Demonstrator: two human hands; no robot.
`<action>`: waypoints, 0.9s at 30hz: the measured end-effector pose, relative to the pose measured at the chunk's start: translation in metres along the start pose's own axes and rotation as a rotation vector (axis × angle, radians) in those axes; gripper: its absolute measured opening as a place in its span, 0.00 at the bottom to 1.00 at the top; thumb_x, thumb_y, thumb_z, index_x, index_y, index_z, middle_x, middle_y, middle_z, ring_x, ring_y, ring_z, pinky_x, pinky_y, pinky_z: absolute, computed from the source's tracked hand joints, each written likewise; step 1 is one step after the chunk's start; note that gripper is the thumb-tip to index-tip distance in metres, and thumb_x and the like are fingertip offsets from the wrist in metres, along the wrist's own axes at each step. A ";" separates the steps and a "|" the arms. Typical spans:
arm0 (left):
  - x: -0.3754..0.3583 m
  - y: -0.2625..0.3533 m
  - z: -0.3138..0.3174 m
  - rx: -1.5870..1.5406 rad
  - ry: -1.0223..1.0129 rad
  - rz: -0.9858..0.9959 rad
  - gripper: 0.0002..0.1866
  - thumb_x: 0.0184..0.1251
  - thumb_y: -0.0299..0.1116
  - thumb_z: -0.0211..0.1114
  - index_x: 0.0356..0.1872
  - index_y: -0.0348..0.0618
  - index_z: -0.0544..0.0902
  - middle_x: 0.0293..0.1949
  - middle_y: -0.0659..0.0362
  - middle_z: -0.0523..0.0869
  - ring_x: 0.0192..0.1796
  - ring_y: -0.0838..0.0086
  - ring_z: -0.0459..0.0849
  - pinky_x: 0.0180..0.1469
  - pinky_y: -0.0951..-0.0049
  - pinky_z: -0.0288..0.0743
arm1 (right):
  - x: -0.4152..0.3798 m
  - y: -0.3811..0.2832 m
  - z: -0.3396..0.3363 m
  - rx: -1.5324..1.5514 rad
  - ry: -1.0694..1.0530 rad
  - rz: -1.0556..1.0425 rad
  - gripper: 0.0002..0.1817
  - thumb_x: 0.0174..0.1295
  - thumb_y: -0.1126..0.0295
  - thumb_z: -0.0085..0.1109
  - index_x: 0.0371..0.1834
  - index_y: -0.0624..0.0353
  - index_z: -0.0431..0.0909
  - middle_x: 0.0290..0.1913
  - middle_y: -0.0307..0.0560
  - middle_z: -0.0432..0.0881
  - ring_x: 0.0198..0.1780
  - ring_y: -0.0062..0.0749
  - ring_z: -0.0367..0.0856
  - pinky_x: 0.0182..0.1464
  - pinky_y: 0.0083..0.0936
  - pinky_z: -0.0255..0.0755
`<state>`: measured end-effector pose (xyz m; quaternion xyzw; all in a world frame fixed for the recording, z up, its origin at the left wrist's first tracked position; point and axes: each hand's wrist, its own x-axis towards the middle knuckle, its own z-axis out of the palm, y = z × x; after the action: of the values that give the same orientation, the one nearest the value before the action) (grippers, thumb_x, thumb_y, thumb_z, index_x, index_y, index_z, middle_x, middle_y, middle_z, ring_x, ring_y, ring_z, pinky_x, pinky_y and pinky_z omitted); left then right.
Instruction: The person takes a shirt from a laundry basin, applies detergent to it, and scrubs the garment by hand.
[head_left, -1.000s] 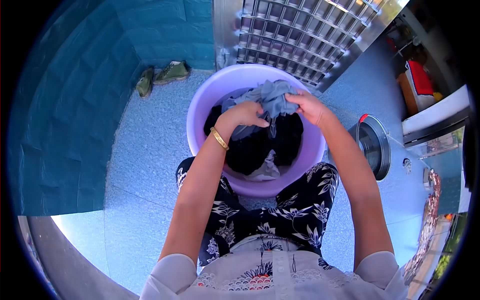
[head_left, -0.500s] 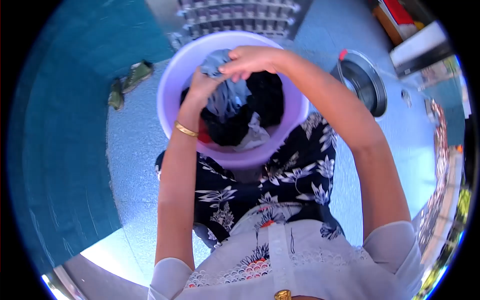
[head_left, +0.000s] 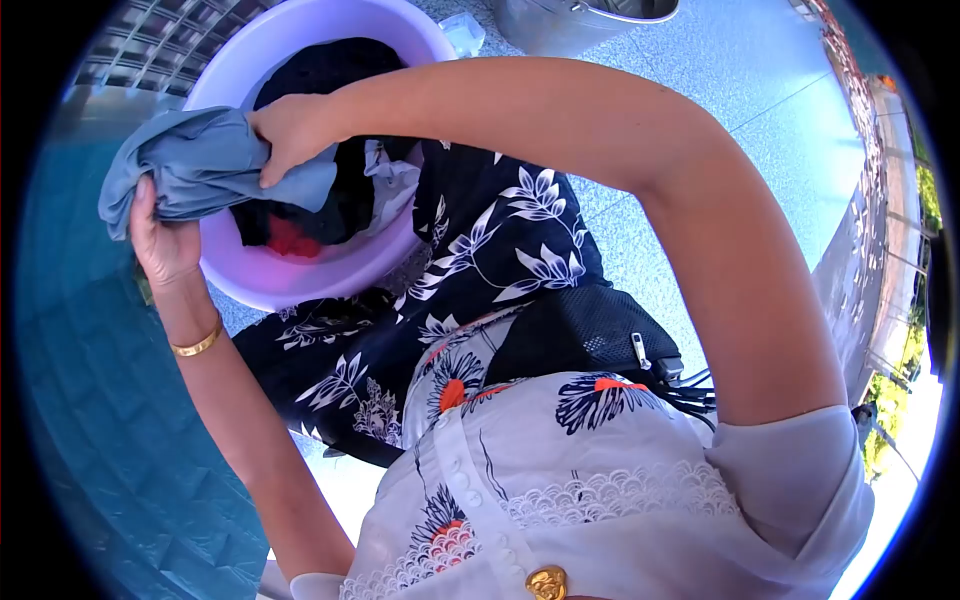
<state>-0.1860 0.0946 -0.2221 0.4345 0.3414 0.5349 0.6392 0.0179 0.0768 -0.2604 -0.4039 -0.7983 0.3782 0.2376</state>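
Note:
A bunched grey-blue garment (head_left: pixel 195 160) is stretched between my two hands, over the left rim of a lilac basin (head_left: pixel 425 30). My left hand (head_left: pixel 165 240), with a gold bangle at the wrist, grips it from below, thumb up against the fabric. From the right, my right hand (head_left: pixel 292 135) clasps the other end, fingers partly hidden by folds. A loose flap hangs below that hand. Inside the basin lie black clothes (head_left: pixel 330 70), a white-grey cloth (head_left: pixel 390 185) and a red cloth (head_left: pixel 292 238). What kind of garment I hold cannot be made out.
A metal bucket (head_left: pixel 575 25) stands on the speckled floor (head_left: pixel 690 90) beyond the basin. A grey rack (head_left: pixel 150 45) is at the upper left, with a teal tiled wall (head_left: pixel 120 400) below it. My patterned trousers (head_left: pixel 500 235) press close to the basin.
The grey-blue garment has come up out of the basin and moved left past its rim. My hands have spread further apart on it. The view has turned, so the basin sits further left.

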 end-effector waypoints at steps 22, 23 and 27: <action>0.030 -0.020 -0.058 -0.261 0.297 -0.225 0.14 0.60 0.31 0.49 0.45 0.37 0.71 0.45 0.56 0.77 0.51 0.66 0.73 0.56 0.65 0.62 | 0.011 0.046 -0.073 0.440 0.083 0.416 0.22 0.54 0.60 0.51 0.50 0.62 0.70 0.44 0.40 0.73 0.44 0.22 0.67 0.47 0.21 0.61; 0.031 -0.021 -0.058 -0.263 0.314 -0.196 0.14 0.60 0.31 0.49 0.45 0.37 0.71 0.45 0.56 0.77 0.51 0.66 0.73 0.56 0.65 0.62 | 0.011 0.044 -0.077 0.430 0.064 0.391 0.22 0.54 0.60 0.51 0.50 0.62 0.70 0.44 0.40 0.73 0.44 0.22 0.67 0.47 0.21 0.61; 0.033 -0.008 -0.047 -0.136 0.331 -0.100 0.13 0.59 0.29 0.53 0.45 0.39 0.71 0.44 0.58 0.77 0.49 0.70 0.74 0.51 0.68 0.67 | 0.018 0.035 -0.097 0.361 -0.020 0.390 0.23 0.52 0.61 0.54 0.49 0.64 0.70 0.45 0.46 0.74 0.47 0.29 0.70 0.49 0.25 0.62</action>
<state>-0.2188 0.1353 -0.2464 0.2787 0.4261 0.5884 0.6281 0.0901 0.1453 -0.2285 -0.4976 -0.6273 0.5569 0.2206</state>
